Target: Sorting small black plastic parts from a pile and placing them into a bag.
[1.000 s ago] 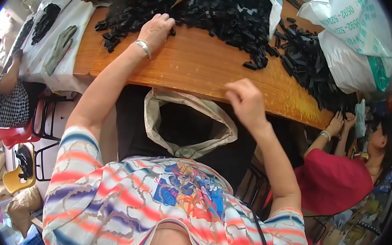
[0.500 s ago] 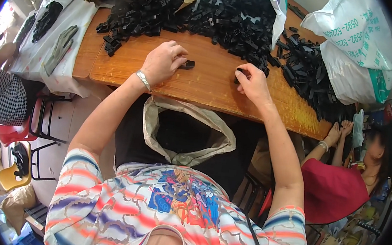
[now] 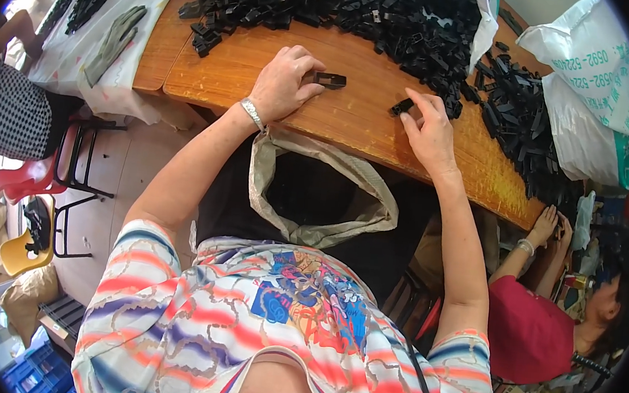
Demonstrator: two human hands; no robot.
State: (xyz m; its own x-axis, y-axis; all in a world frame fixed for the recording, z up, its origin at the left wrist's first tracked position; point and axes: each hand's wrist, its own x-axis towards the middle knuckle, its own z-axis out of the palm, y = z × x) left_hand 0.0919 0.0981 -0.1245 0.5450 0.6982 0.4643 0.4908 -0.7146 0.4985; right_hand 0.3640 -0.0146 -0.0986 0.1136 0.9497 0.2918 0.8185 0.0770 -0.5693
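Over the wooden table, my left hand (image 3: 287, 86) pinches one end of a black plastic part (image 3: 331, 81), a long piece with a slot through its middle. To the right, my right hand (image 3: 432, 132) has a smaller black plastic piece (image 3: 400, 107) at its thumb and fingertips. The two pieces are apart, with bare wood between them. Beyond my hands lies a large heap of similar black plastic parts (image 3: 406, 31). Below the table edge, an open beige sack (image 3: 261, 184) sits at my lap, its inside dark.
More black parts (image 3: 523, 118) lie along the table's right side beside a white sack (image 3: 596, 102). At the far right a person in red (image 3: 529, 323) works at the table (image 3: 254, 32). On the left are grey gloves (image 3: 117, 41) and another person in checked clothing (image 3: 8, 114).
The view has shifted, so the table sits higher and further right. The slotted part in my left hand shows more of its length. My right fingers have spread somewhat, exposing the smaller piece.
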